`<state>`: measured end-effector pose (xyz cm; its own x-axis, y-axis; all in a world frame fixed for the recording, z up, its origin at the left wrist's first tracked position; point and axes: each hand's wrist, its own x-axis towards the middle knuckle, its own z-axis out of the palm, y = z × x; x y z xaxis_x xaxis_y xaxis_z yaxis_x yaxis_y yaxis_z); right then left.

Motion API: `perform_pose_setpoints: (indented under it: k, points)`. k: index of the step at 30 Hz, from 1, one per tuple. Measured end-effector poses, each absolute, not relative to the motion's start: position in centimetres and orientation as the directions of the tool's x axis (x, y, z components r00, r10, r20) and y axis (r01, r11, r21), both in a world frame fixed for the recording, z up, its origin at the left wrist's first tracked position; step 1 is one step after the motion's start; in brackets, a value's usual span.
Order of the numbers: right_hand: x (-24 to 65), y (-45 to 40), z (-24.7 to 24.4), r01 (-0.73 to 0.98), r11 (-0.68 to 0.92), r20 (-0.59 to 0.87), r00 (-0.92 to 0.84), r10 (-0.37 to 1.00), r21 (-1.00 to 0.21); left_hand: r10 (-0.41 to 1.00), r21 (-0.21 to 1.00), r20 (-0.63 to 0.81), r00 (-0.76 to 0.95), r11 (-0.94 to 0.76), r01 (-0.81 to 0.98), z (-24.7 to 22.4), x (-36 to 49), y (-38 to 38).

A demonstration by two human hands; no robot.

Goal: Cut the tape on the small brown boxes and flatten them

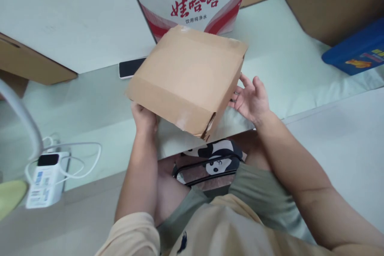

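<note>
A flat brown cardboard box (189,72) is held up, tilted, over the pale green surface (267,68). My left hand (144,117) grips its near left corner, with the fingers mostly hidden beneath the box. At the box's right side, my right hand (250,98) has its fingers spread and palm turned up; the fingertips are at the side wall, and whether they touch it I cannot tell. A small dark gap shows at the box's near right corner.
Behind stands a white and red carton (195,4), with a black phone (131,68) to its left. A white device with cables (49,184) sits at the left. A blue case (357,52) lies at the right.
</note>
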<state>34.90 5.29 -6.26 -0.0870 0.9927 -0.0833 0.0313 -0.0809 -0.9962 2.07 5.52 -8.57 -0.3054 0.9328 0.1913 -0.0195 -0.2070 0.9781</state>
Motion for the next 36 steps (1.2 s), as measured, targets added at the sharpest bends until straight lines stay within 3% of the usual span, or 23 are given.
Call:
perform_pose_setpoints:
  k: [3,8,12,16,20,26,30,33,36]
  points:
    - [34.2,5.0,-5.7,0.017,-0.079,-0.08,-0.08,0.994,-0.997,0.886,0.969,0.247,-0.393,-0.234,0.084,-8.9,2.1,5.7]
    - [34.1,4.7,-4.9,0.024,-0.017,-0.016,0.014,1.0,-1.0,0.863,0.847,0.474,-0.178,-0.391,0.361,-8.7,1.6,5.4]
    - [34.8,4.8,-4.9,-0.194,-0.099,-0.12,0.104,0.987,-0.976,0.896,0.85,0.428,-0.12,-0.354,0.39,-8.3,1.2,5.2]
    - [35.3,5.5,-5.5,-0.376,-0.113,-0.211,0.231,0.95,-0.92,0.957,0.968,0.237,-0.169,-0.219,0.122,-7.4,1.6,5.0]
    - [35.0,5.4,-5.8,-0.356,-0.133,-0.237,0.266,0.934,-0.925,0.947,0.982,0.052,-0.316,-0.106,-0.156,-6.4,1.8,4.9]
    - [34.6,3.6,-3.7,-0.25,-0.204,-0.246,0.151,0.957,-0.947,0.885,0.95,-0.128,-0.448,-0.021,-0.312,-5.2,2.0,5.2]
    - [37.5,2.3,-1.6,-0.288,-0.123,-0.223,0.348,0.911,-0.95,0.885,0.89,-0.224,-0.409,0.014,-0.456,-4.2,2.6,5.2]
    - [41.6,0.6,-0.2,-0.224,0.013,-0.098,0.478,0.873,-0.975,0.891,0.871,-0.273,-0.362,0.07,-0.486,-3.6,3.0,5.0]
    - [45.0,-0.6,1.0,-0.147,0.029,-0.059,0.561,0.825,-0.989,0.893,0.862,-0.285,-0.349,0.08,-0.5,-3.1,3.1,4.9]
